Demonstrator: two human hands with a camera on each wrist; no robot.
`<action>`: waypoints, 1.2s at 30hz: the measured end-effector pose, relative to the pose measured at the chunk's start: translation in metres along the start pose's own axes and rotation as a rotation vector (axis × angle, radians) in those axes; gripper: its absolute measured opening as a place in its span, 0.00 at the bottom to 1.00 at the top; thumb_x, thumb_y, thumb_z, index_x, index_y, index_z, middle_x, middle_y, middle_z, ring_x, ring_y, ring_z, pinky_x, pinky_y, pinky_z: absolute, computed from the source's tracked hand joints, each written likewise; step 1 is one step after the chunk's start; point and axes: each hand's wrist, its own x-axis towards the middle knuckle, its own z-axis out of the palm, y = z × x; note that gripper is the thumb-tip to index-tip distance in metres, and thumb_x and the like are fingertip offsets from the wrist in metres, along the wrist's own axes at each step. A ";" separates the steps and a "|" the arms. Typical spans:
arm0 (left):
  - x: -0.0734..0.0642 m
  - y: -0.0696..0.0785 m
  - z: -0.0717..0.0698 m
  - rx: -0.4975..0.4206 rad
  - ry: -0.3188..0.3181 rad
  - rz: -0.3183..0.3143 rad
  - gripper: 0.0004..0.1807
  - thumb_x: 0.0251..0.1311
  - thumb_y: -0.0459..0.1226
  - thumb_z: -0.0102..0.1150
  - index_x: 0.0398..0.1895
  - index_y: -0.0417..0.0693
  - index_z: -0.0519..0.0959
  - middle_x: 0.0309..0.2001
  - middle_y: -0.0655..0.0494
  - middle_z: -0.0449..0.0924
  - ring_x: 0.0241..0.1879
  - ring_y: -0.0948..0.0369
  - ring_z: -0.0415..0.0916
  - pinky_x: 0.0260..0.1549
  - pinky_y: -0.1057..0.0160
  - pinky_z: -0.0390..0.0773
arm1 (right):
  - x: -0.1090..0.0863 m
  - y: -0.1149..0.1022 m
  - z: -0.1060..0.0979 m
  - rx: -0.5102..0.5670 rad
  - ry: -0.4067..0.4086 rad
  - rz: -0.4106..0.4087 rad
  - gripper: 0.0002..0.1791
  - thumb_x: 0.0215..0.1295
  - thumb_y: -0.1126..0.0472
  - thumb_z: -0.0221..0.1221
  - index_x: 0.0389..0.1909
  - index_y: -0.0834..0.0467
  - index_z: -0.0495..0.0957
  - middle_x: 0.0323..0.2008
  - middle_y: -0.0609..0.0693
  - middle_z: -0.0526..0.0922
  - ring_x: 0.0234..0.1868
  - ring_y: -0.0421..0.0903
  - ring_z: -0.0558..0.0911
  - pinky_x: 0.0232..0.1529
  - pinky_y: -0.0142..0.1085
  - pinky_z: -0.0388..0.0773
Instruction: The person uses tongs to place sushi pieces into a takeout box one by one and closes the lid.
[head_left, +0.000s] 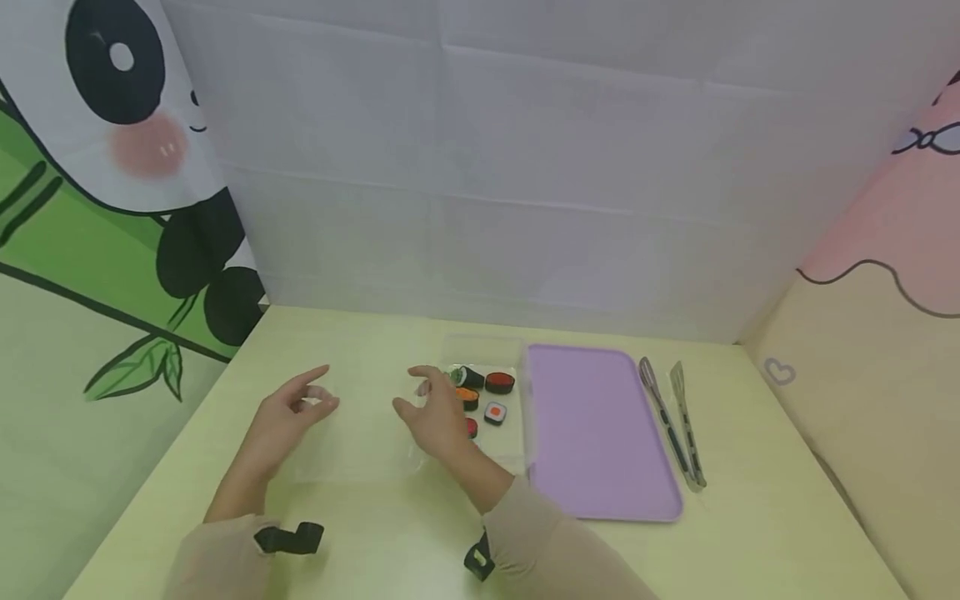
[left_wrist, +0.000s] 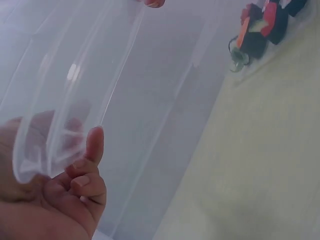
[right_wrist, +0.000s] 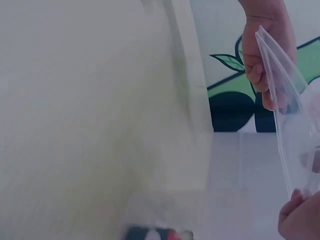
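Note:
Between my two hands is a clear plastic lid (left_wrist: pixel 85 75), tilted and barely visible in the head view. My left hand (head_left: pixel 277 421) pinches one edge, its thumb and fingers showing through the plastic in the left wrist view. The opposite edge is gripped by my right hand (head_left: pixel 442 417), seen low at the right in the right wrist view. A clear plastic box (head_left: pixel 525 417) stands just past my right hand, which hides part of it. Inside lie several toy sushi pieces, among them a red-topped one (head_left: pixel 500 382) and a square roll (head_left: pixel 495 413).
A purple tray (head_left: pixel 600 433) lies right of the box. Beyond it are metal tongs (head_left: pixel 690 437), their arms spread. The pale yellow table (head_left: pixel 765 467) meets a white backdrop (head_left: pixel 525 167) behind, with printed cloth at both sides.

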 end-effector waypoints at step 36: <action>0.050 0.097 0.093 -0.321 -0.205 0.213 0.12 0.66 0.36 0.60 0.49 0.40 0.81 0.47 0.52 0.84 0.38 0.56 0.78 0.38 0.63 0.80 | 0.021 0.062 -0.211 0.349 -0.197 -0.004 0.06 0.67 0.63 0.61 0.38 0.62 0.76 0.47 0.59 0.80 0.36 0.46 0.76 0.37 0.34 0.75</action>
